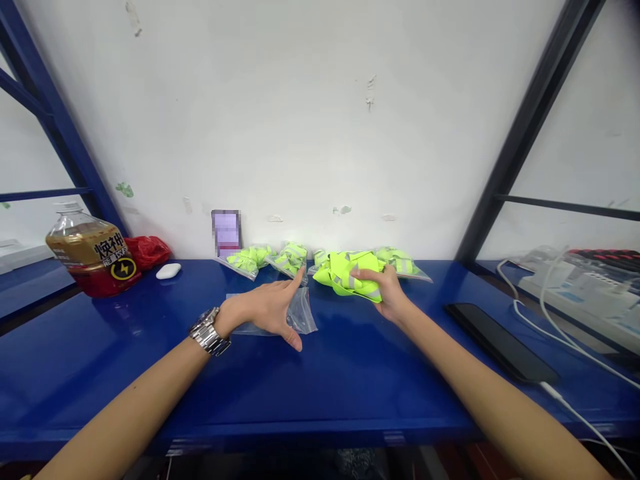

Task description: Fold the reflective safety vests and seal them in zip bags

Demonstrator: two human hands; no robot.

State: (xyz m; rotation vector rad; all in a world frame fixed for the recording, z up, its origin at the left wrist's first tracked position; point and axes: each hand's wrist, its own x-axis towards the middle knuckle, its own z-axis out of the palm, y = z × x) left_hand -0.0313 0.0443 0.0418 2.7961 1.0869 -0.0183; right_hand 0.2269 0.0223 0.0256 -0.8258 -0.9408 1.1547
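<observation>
A folded bundle of neon yellow reflective fabric, like a safety vest [345, 272], is gripped in my right hand [387, 287], thumb on top, just above the blue table. My left hand [270, 307] has its thumb and fingers spread and holds nothing. Beneath it a clear zip bag [303, 313] lies flat, partly covered by the hand. Along the wall lie several clear bags with similar yellow bundles: one bag [250, 259] at left, another bag [290, 257] in the middle, and one bag [400, 260] behind my right hand.
On the left stand a large drink bottle [93, 250], a red plastic bag [147, 252] and a white earbud case [169, 271]. A phone [227, 232] leans on the wall. At right lie a black phone [500, 340] on a charging cable and a power strip [585, 293].
</observation>
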